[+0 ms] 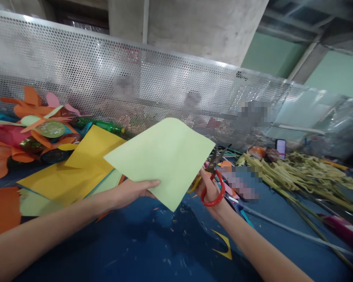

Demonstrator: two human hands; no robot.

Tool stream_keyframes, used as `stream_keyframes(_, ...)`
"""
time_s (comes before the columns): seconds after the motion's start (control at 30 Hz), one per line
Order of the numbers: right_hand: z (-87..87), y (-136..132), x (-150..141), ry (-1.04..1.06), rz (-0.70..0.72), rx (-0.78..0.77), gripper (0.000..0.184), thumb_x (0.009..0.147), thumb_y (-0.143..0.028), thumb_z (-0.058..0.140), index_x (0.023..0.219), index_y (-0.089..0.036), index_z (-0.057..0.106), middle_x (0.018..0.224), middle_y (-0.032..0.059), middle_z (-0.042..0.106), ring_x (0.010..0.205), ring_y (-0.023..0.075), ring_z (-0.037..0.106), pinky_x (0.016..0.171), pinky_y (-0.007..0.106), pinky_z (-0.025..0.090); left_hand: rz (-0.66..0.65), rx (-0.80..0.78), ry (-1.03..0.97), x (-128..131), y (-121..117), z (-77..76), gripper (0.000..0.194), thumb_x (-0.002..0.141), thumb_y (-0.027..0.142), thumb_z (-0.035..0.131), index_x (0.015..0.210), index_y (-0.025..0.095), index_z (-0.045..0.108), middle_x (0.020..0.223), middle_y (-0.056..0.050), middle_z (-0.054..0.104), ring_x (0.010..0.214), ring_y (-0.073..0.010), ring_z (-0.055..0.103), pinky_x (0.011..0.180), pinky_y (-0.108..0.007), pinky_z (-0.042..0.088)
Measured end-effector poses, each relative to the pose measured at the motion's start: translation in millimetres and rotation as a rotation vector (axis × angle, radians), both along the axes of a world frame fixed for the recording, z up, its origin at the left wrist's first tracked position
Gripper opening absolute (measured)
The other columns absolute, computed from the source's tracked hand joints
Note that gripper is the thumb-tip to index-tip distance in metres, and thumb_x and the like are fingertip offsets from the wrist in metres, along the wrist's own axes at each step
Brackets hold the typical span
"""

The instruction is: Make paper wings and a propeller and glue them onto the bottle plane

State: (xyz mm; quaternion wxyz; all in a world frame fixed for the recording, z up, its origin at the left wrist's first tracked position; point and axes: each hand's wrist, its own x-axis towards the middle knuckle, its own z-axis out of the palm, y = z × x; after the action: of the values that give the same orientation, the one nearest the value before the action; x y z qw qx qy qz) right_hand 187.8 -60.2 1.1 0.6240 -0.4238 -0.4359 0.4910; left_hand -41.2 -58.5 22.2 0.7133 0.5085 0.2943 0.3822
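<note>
A pale green sheet of paper (pixel 164 156) is held up in front of me, its top corner rounded. My left hand (pixel 138 188) grips its lower left edge, thumb on the face and the other fingers hidden behind. By the sheet's right edge, my right hand (pixel 208 190) holds scissors (pixel 214 192) with red handles, their blades apart and pointing up. Some of the right fingers are behind the paper, so I cannot tell whether they also touch it. Below on the blue table lies a curved yellow paper scrap (pixel 223 246).
Yellow sheets (pixel 67 180) and an orange sheet (pixel 2 211) lie at left, below orange paper flowers (pixel 32 105) and a green bottle (pixel 106 126). A perforated metal panel (pixel 164 74) runs along the back. Dried plant strips (pixel 306 172) and a phone (pixel 280 149) are at right.
</note>
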Motion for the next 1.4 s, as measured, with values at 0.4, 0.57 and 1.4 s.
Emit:
stream_keyframes(0.4, -6.4, 0.1, 9.9, -0.08, -0.162, 0.136, 0.044, 0.07, -0.035, 0.069, 0.111, -0.021, 0.058, 0.113, 0.0082, 0.065, 0.099, 0.0267, 0.062, 0.083, 0.04, 0.051, 0.103, 0.168, 0.171, -1.2, 1.7, -9.7, 0.069, 0.071, 0.027, 0.069, 0.133, 0.025, 0.041, 0.116, -0.007, 0.064, 0.11, -0.0298, 0.055, 0.092, -0.042, 0.045)
stream_keyframes(0.57, -7.8, -1.4, 11.7, -0.234, -0.276, 0.219, 0.044, 0.072, -0.036, 0.067, 0.113, -0.023, 0.055, 0.115, 0.0084, 0.063, 0.103, 0.0277, 0.059, 0.088, 0.043, 0.048, 0.003, 0.073, 0.051, 3.9, -0.9, -30.1, 0.068, 0.075, 0.032, 0.066, 0.136, 0.025, 0.036, 0.129, -0.009, 0.053, 0.115, -0.0282, 0.052, 0.097, -0.044, 0.042)
stream_keyframes(1.4, -19.7, 1.0, -1.3, -0.394, -0.098, 0.175, 0.037, 0.065, -0.045, 0.069, 0.086, -0.019, 0.053, 0.081, 0.0041, 0.062, 0.077, 0.0207, 0.061, 0.075, 0.037, 0.05, 0.309, -0.081, 0.13, 9.9, 0.2, -20.5, 0.032, 0.069, 0.038, 0.069, 0.088, 0.012, 0.068, 0.096, -0.01, 0.071, 0.096, -0.0281, 0.064, 0.09, -0.038, 0.049)
